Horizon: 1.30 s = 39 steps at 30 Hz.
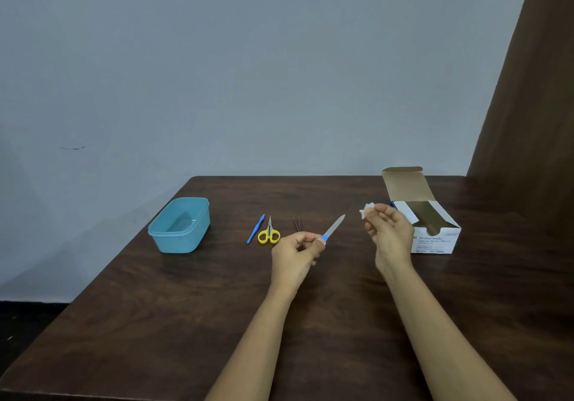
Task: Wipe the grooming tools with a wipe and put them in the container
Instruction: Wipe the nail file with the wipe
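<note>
Nail file (335, 226), pinched at its handle by the left grip (295, 251) over the tabletop (186, 307) and pointing to one o'clock, should be held steady while the right grip (388, 233), pinching the wipe (366, 211), strokes handle-to-tip.

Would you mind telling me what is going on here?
Someone is cleaning grooming tools. The left hand holds a nail file by its blue handle; the right hand pinches a white wipe, not yet touching the file. The scissors, a blue tool and tweezers lie on the table; the container looks empty.
</note>
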Tool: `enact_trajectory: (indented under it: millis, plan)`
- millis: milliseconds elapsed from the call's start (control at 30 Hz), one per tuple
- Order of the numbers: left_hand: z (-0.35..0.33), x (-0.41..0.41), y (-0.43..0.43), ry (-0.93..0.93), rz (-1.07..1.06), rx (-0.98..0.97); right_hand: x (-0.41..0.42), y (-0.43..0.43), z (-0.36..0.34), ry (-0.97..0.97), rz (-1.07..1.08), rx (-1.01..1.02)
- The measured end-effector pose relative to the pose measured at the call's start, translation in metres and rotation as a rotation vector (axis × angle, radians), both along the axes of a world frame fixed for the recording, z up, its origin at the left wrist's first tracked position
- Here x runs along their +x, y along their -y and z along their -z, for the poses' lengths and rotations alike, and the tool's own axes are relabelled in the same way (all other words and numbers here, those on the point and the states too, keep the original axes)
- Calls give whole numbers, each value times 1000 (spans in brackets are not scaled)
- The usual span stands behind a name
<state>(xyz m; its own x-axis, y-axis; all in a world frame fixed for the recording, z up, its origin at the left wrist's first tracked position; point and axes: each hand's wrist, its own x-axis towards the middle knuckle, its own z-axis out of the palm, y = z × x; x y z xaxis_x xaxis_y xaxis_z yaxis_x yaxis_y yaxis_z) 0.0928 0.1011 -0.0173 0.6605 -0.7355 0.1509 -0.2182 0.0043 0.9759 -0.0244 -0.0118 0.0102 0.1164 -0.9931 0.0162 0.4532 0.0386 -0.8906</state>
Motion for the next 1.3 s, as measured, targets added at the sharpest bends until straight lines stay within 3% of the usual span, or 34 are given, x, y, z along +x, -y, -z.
enact_trajectory:
  millis: [133, 367, 533, 733, 833, 1033, 1133, 1300]
  plan:
    - [1, 1, -1, -84, -56, -65, 4, -10, 5, -254, -38, -466]
    - [1, 1, 0, -132, -70, -80, 12, -18, 12, -632, -130, -831]
    - [0, 1, 0, -99, -47, -66, 11, -19, 13, -730, -241, -899]
    - [0, 2, -1, -68, -33, -31, 10, -11, 15, -898, -167, -1120]
    - [0, 2, -1, -90, -21, -24, 10, -6, 17, -995, -124, -1123]
    - [0, 2, -1, -104, -12, -1, 4, 2, 18, -900, 31, -935]
    - [0, 2, -1, -87, -25, -19, 4, -5, 15, -829, -74, -1006]
    - [1, 3, -2, -44, -18, -22, 9, -9, 14, -900, -233, -1123]
